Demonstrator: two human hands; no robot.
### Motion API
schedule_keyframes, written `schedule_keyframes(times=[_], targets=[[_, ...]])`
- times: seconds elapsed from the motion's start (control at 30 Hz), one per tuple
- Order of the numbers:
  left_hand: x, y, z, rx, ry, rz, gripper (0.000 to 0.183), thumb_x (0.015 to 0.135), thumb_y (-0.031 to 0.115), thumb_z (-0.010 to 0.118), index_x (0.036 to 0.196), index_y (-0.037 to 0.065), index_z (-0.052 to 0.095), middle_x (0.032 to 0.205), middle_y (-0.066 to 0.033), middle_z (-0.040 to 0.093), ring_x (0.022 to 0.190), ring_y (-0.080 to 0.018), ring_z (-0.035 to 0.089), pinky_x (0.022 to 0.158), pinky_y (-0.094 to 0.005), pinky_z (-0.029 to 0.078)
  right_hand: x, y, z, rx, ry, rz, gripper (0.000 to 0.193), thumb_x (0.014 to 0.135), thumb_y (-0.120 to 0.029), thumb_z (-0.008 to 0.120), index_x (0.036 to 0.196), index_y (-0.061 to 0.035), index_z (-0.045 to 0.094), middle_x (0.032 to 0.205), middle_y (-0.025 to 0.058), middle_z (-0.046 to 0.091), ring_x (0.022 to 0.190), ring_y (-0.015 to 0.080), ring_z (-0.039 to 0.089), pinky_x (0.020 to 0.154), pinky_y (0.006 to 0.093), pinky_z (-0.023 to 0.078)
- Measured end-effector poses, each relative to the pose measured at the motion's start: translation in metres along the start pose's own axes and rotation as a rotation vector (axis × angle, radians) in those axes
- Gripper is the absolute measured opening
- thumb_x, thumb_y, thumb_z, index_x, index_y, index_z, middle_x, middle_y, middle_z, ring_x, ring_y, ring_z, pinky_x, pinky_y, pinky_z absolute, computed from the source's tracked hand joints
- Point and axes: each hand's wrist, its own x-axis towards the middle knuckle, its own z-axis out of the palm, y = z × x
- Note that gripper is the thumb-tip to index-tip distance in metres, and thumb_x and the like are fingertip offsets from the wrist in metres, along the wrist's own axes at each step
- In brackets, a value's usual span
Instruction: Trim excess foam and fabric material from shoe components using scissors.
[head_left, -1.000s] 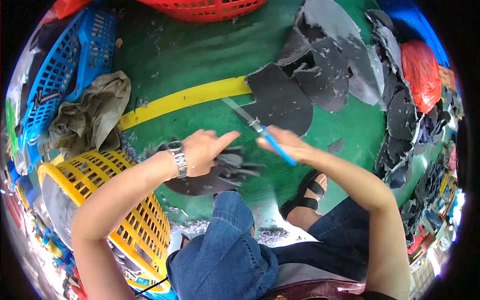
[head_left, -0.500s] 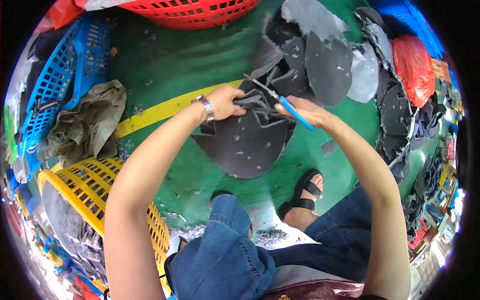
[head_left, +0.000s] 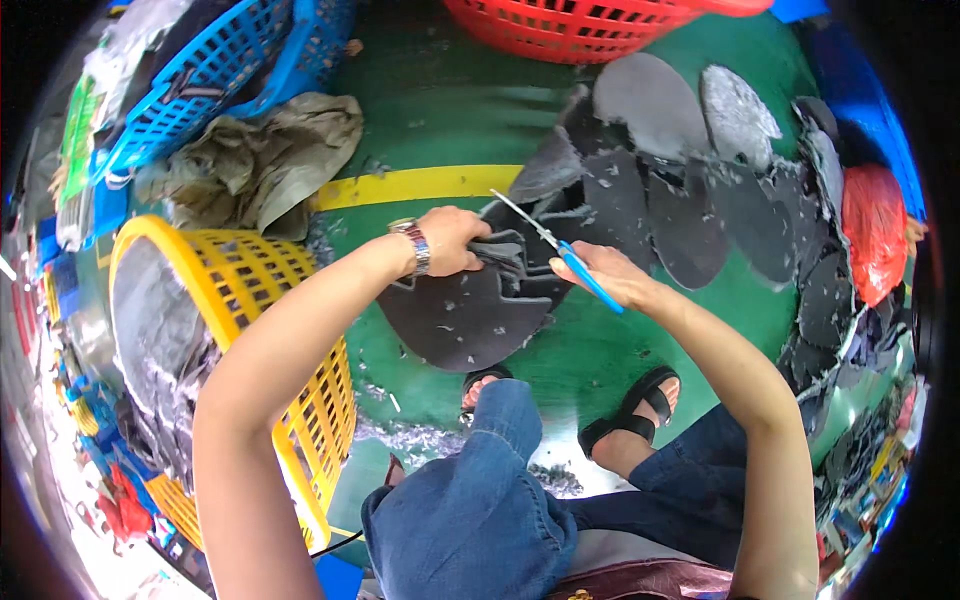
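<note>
While the right hand [head_left: 612,276] grips the blue handle of a tool [head_left: 566,254], the tool's slim metal end points away from the person and to the left, its long axis slanting from far left to near right over the green floor [head_left: 450,105]. Just beside it, the left hand [head_left: 448,240] pinches a bunch of grey strips [head_left: 502,256], fingertips curled onto them. The hands are apart, with strips between them. Below lies a dark sheet [head_left: 460,325], its rounded edge toward the person's feet, its stepped edge near the right hand. More dark pieces [head_left: 690,230] spread beyond, to the right; a yellow basket [head_left: 190,275] tilts at left.
</note>
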Motion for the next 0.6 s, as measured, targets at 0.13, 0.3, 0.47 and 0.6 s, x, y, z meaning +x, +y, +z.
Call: schedule_keyframes(times=[0.13, 0.3, 0.47, 0.6], targets=[[-0.025, 0.010, -0.002, 0.031, 0.045, -0.124, 0.034, 0.064, 0.028, 0.064, 0.090, 0.007, 0.061, 0.086, -0.0174, 0.060, 0.086, -0.0328, 0.057, 0.074, -0.0420, 0.045, -0.001, -0.008, 0.007, 0.095, 0.056, -0.044, 0.064, 0.072, -0.064, 0.047, 0.085, -0.0018, 0.057, 0.074, 0.0115, 0.057, 0.073, 0.0221, 0.054, 0.066, 0.0366, 0.041], [-0.132, 0.048, -0.052, -0.109, 0.330, -0.261, 0.036, 0.067, 0.027, 0.065, 0.093, 0.002, 0.057, 0.087, -0.0173, 0.057, 0.085, -0.0297, 0.055, 0.072, -0.0368, 0.043, -0.019, 0.005, -0.005, 0.312, -0.103, -0.300, 0.050, 0.080, -0.056, 0.044, 0.085, -0.0062, 0.049, 0.063, 0.0002, 0.044, 0.059, 0.0121, 0.043, 0.053, 0.0262, 0.035], [-0.315, 0.088, -0.120, -0.611, 1.051, -0.607, 0.026, 0.073, 0.017, 0.063, 0.094, 0.003, 0.059, 0.075, -0.0016, 0.058, 0.068, -0.0081, 0.052, 0.058, -0.0244, 0.042, -0.007, 0.010, -0.006, 0.492, -0.205, -0.359, 0.051, 0.082, -0.053, 0.043, 0.093, -0.0041, 0.049, 0.064, 0.0018, 0.047, 0.060, 0.0117, 0.046, 0.055, 0.0250, 0.037], [-0.458, 0.137, -0.126, 0.209, 1.317, -1.025, 0.019, 0.077, 0.014, 0.060, 0.087, -0.002, 0.056, 0.074, -0.0061, 0.059, 0.064, -0.0108, 0.052, 0.061, -0.0258, 0.043, 0.000, -0.005, 0.000, 0.415, -0.244, -0.338, 0.049, 0.084, -0.051, 0.043, 0.092, -0.0036, 0.048, 0.063, 0.0021, 0.047, 0.060, 0.0110, 0.046, 0.054, 0.0245, 0.037]])
